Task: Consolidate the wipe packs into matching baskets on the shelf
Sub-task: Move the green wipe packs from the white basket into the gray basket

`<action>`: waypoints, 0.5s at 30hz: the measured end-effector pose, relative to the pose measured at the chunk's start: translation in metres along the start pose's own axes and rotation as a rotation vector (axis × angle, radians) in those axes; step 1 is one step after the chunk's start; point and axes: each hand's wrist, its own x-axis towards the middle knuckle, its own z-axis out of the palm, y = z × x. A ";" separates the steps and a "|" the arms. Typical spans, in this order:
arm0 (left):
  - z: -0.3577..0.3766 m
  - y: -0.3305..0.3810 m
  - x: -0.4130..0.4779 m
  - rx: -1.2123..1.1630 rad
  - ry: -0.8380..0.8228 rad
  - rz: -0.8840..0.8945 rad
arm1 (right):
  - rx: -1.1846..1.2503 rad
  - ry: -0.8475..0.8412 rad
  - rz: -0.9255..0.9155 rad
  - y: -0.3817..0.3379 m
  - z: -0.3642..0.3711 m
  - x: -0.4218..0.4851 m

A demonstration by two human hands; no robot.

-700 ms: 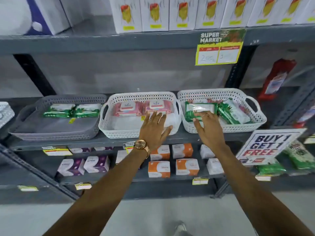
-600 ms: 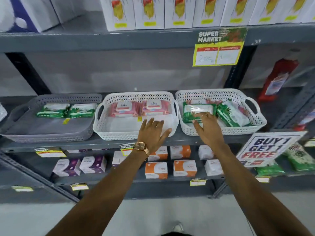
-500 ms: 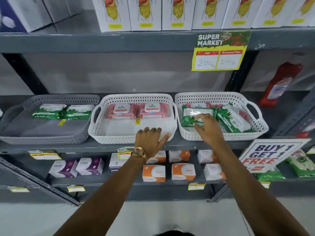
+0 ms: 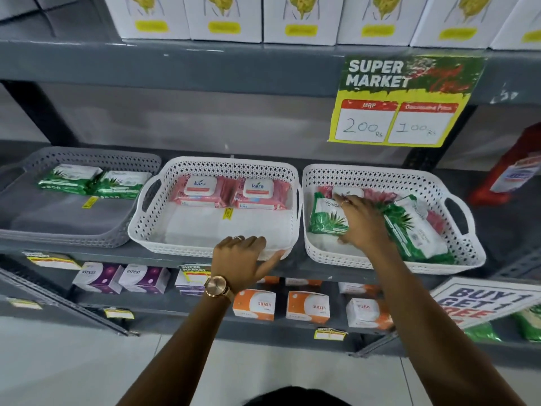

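1. Wipe packs sit in three baskets on the shelf point(image 4: 87, 253): two green packs point(image 4: 93, 183) in the grey basket point(image 4: 73, 235), two pink packs point(image 4: 231, 193) in the middle white basket point(image 4: 181, 244).
2. Mixed green and pink packs lie in the right white basket point(image 4: 439, 265).
3. Right hand point(image 4: 363, 222), fingers spread, rests on a green pack point(image 4: 328, 218) there; whether it grips, I cannot tell.
4. Left hand point(image 4: 243, 257), open, touches the middle basket's front rim.

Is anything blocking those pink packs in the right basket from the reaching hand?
Yes. Two green packs lie over the pink packs; the right hand rests on top of them.
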 end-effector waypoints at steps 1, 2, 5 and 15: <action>0.001 0.000 0.000 -0.002 0.004 -0.003 | 0.002 0.001 0.000 0.001 0.001 0.001; 0.002 0.000 0.000 -0.003 0.011 -0.001 | 0.004 0.014 0.003 0.002 0.001 0.001; 0.003 0.000 0.000 -0.001 0.012 0.001 | -0.002 0.102 0.029 0.001 -0.002 -0.002; -0.010 -0.022 -0.014 -0.030 -0.016 0.093 | 0.260 0.368 0.219 -0.029 -0.050 -0.020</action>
